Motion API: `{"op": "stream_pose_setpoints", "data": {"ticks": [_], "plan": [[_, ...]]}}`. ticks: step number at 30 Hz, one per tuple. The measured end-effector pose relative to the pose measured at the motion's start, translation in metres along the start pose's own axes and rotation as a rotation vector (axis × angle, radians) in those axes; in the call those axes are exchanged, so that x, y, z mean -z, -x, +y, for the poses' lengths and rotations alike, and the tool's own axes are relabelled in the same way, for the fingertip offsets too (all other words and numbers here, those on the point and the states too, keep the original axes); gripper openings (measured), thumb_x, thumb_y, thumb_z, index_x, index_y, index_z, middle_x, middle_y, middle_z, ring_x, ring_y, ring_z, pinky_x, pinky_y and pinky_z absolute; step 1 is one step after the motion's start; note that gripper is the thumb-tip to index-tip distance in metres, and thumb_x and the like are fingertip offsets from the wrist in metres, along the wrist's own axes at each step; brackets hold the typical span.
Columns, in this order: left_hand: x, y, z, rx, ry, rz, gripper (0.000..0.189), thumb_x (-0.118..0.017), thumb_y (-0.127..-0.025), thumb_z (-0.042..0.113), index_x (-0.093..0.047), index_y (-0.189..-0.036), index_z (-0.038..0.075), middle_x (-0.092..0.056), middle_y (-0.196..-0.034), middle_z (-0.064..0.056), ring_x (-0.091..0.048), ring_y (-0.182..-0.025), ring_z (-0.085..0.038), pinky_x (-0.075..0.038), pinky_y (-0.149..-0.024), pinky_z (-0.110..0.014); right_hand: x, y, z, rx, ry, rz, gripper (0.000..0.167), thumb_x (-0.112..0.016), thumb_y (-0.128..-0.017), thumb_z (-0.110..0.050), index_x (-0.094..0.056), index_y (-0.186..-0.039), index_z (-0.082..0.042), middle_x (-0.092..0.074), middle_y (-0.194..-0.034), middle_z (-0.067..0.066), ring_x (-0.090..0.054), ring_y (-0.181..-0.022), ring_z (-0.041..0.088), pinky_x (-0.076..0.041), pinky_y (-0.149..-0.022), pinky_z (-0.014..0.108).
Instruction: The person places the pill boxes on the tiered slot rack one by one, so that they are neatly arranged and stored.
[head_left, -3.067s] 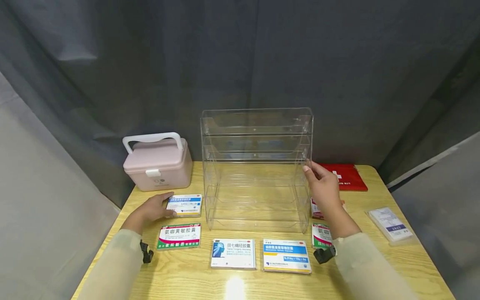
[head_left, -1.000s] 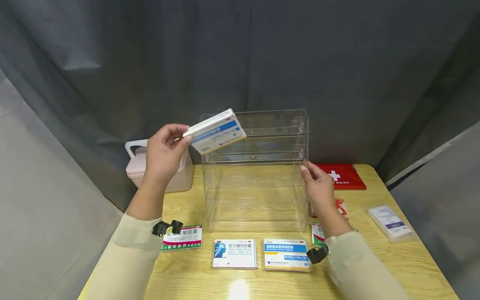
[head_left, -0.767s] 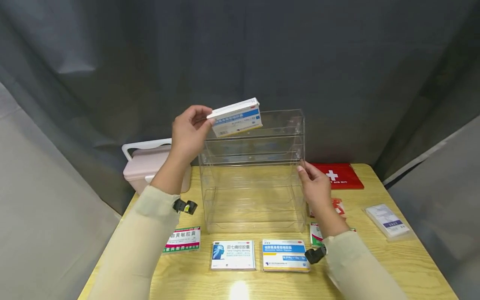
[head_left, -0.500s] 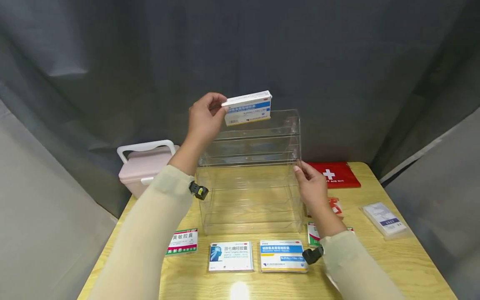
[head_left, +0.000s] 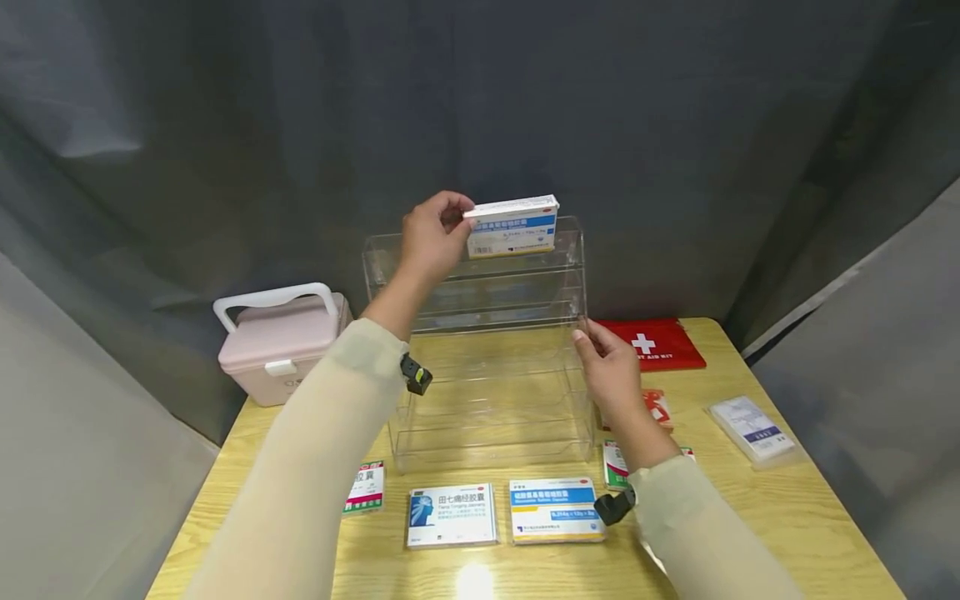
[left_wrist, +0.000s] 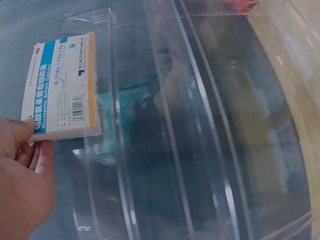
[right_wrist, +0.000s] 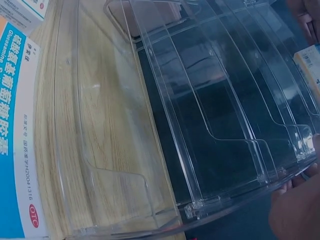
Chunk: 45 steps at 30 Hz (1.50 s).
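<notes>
Everything here is relative to the clear rack [head_left: 491,323]. Off its left side sits my pink case [head_left: 281,337], and a green-edged carton [head_left: 365,487] lies nearer me, partly behind my sleeve. My left hand [head_left: 435,240] is up by the rack's top tier, thumb and fingers pinching one short end of the blue-striped medicine box [head_left: 513,229]. Can't tell if its bottom edge is inside the slot. I'd guess it's light, thin card, stiffish but easy to dent, maybe a bit slick, so a soft pinch on the end seems plenty. In front of the rack: a teal-lettered box [head_left: 452,515], then a matching blue box [head_left: 557,510]. My right hand [head_left: 611,367] grips the rack's right edge. Past that: a red pouch [head_left: 663,343] and, nearer me, a white pack [head_left: 750,427].
</notes>
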<state>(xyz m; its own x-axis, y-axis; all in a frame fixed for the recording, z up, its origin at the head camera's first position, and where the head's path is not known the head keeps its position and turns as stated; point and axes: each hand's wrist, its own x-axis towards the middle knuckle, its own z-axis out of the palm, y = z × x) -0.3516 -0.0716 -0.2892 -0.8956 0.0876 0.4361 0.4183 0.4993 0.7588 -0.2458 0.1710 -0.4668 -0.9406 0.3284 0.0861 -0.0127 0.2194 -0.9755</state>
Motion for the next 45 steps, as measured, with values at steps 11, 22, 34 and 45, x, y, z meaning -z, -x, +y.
{"op": "stream_pose_setpoints", "data": {"ticks": [11,22,34,45], "plan": [[-0.018,0.005,-0.007,-0.059,-0.071,-0.026,0.014,-0.071,-0.106,0.010,-0.074,-0.119,0.006,-0.075,-0.124,-0.012,-0.074,-0.118,-0.023,-0.064,-0.102,-0.032,-0.004,0.001,-0.003,-0.027,-0.010,-0.036,0.049,-0.065,-0.111,-0.033,-0.061,-0.157,-0.015,-0.068,-0.151,0.011,-0.062,-0.125,0.021,-0.050,-0.088,0.004],[-0.027,0.004,-0.003,-0.066,-0.116,-0.038,0.015,-0.070,-0.108,0.012,-0.073,-0.122,0.008,-0.075,-0.125,-0.009,-0.073,-0.117,-0.021,-0.063,-0.101,-0.032,-0.001,-0.001,-0.001,-0.026,-0.023,-0.023,0.048,-0.066,-0.111,-0.031,-0.062,-0.155,-0.013,-0.068,-0.151,0.010,-0.061,-0.120,0.018,-0.049,-0.085,0.003],[-0.017,0.010,-0.002,-0.081,-0.041,-0.072,0.044,-0.071,-0.108,0.013,-0.063,-0.151,0.011,-0.067,-0.150,-0.008,-0.065,-0.139,-0.022,-0.055,-0.115,-0.023,-0.001,-0.002,0.000,-0.011,-0.037,-0.023,0.046,-0.067,-0.111,-0.030,-0.065,-0.153,-0.012,-0.069,-0.150,0.010,-0.061,-0.116,0.014,-0.050,-0.085,0.003],[0.076,0.111,-0.040,-0.225,-0.240,-0.071,0.049,-0.076,-0.105,0.024,-0.063,-0.151,0.013,-0.069,-0.143,-0.009,-0.065,-0.134,-0.030,-0.055,-0.115,-0.052,0.003,0.006,-0.005,-0.033,-0.015,0.001,0.045,-0.068,-0.110,-0.030,-0.066,-0.152,-0.012,-0.070,-0.149,0.009,-0.062,-0.119,0.014,-0.050,-0.087,0.002]]}}
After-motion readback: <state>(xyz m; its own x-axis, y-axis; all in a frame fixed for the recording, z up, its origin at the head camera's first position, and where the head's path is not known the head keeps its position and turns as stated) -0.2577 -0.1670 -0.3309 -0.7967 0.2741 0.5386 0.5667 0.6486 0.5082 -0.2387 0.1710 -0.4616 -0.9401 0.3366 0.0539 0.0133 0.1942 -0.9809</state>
